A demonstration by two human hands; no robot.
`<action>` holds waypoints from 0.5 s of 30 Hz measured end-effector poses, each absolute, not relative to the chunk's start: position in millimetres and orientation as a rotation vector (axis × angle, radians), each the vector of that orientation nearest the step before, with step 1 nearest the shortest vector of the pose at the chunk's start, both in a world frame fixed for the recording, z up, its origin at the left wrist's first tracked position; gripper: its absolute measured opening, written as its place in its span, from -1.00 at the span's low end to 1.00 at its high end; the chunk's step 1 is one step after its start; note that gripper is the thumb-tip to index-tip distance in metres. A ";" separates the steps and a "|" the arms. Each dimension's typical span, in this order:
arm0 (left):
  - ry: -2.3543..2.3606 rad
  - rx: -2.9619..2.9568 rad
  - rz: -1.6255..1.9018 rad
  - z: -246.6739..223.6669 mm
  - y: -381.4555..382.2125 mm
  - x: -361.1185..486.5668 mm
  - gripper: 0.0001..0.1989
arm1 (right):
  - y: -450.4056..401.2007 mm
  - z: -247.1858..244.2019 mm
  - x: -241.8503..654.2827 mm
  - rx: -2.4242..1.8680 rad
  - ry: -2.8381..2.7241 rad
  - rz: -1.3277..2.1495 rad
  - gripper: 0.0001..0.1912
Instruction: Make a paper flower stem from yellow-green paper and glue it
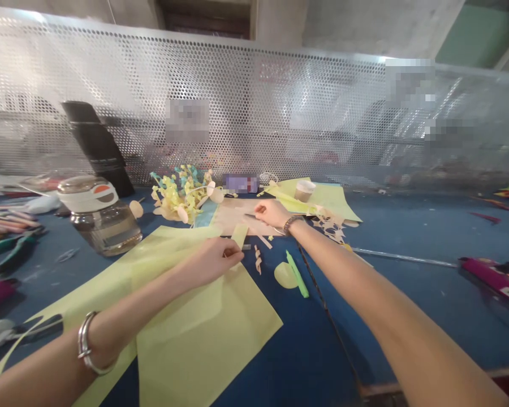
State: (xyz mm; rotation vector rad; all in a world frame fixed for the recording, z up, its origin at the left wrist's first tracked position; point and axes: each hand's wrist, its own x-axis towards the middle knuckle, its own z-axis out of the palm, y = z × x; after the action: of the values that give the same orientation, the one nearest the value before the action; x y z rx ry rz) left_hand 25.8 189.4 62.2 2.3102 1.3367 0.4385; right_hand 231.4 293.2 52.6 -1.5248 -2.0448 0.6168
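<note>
Right hand (274,214) grips a slim dark tool (250,216) over the pale sheet (227,217); left hand (220,257) pinched closed, contents unclear, over yellow paper (203,339), which could crease if that hand drags across it.

And we count two hands, left hand (220,257) and right hand (274,213)! One thin tool (250,216) at twelve. One purple box (241,183) there too. One cup (305,192) between twelve and one. One marker (297,274), one disc (283,276) near one. One jar (106,220) between ten and eleven. One bouquet (180,195) at eleven. Yellow sheets (203,345) overlap; can't count those!
</note>
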 end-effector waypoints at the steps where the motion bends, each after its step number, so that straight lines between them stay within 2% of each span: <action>1: 1.338 2.293 0.460 61.6 191.3 22.5 -0.68 | 288.5 54.7 236.4 -1.520 -2.101 0.588 -0.82; 5: 1.366 2.172 0.553 62.1 199.7 14.7 -0.69 | 267.0 55.2 252.9 -1.499 -2.325 0.536 -0.93; 12: 1.221 1.956 0.747 62.9 196.7 37.1 -0.76 | 241.4 47.8 257.8 -1.498 -2.327 0.363 -0.79; 15: 1.174 1.676 0.849 60.6 190.0 54.3 -0.68 | 222.6 53.1 255.4 -1.441 -2.256 0.343 -0.68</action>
State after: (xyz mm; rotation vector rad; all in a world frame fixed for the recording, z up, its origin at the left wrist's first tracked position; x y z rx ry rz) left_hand 54.3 190.0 60.6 1.6756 1.1741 0.8494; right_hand 255.4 222.6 53.1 -1.4408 -2.2562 0.3434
